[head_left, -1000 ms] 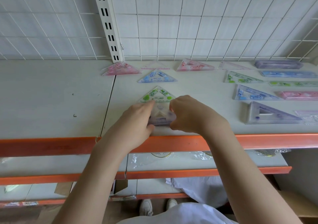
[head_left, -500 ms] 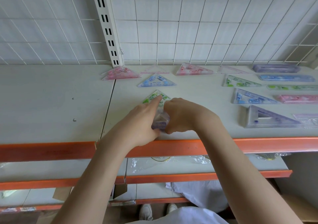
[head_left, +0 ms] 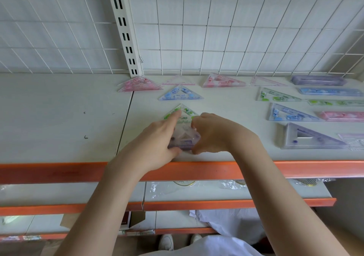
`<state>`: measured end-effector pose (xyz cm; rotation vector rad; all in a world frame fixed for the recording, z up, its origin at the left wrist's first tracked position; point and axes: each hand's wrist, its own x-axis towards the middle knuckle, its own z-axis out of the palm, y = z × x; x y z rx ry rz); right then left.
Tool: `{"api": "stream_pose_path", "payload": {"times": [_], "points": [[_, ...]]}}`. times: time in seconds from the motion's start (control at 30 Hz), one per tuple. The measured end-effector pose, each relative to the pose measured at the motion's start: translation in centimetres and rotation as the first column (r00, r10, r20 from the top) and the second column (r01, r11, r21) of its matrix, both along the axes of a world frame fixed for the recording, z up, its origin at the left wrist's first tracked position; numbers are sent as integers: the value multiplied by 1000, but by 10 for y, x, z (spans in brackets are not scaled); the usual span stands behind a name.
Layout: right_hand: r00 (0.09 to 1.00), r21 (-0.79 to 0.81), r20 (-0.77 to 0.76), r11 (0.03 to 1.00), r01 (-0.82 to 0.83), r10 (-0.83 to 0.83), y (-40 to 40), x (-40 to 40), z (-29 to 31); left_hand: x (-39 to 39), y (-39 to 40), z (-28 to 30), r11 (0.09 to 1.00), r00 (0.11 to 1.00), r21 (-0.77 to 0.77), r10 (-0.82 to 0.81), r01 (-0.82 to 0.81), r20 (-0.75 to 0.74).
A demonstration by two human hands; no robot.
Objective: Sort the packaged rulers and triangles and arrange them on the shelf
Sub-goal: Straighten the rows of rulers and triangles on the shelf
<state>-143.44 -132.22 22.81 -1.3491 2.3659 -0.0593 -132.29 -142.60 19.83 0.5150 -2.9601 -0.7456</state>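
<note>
Both hands are together at the front of the shelf [head_left: 59, 118], clamped from either side on a small stack of purple triangles [head_left: 185, 138]. The left hand [head_left: 157, 137] grips the stack's left edge with its forefinger stretched forward onto the green triangle [head_left: 182, 111] just beyond; the right hand [head_left: 214, 133] is curled round the stack's right edge. The stack lies flat on the shelf, close to the orange front lip [head_left: 49, 172].

Risks noted:
- The stack sits near the lip. A pull toward the person would likely carry it over the edge to the lower shelf.
- The packets look slick and loosely piled. Uneven pressure from the two hands could fan them out or let the bottom one slip.
- The outstretched left forefinger rests on the green triangle. Any forward push would probably shove it toward the blue triangle [head_left: 181, 94] farther beyond the hands, spoiling the column.
- The large purple triangle [head_left: 309, 137], well to the right of the right hand, is out of reach of this move.
</note>
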Motion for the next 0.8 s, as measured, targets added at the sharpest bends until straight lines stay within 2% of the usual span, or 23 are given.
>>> {"api": "stream_pose_path", "payload": {"times": [0.27,0.47,0.67,0.8], "points": [[998,-29,-31,998,52,-53,24,-2,-5,21,-8,-1,971,989,-224,112,-87,99],[999,-59,-16,998,38,-39,16,2,-7,10,2,-3,971,993,-235,63,-38,100],[995,-60,-9,993,103,-104,26,-4,-7,23,-12,-3,975,988,-193,130,-113,79],[995,-68,-32,993,94,-97,21,2,-8,20,-9,-3,975,993,-203,105,-92,57]]}}
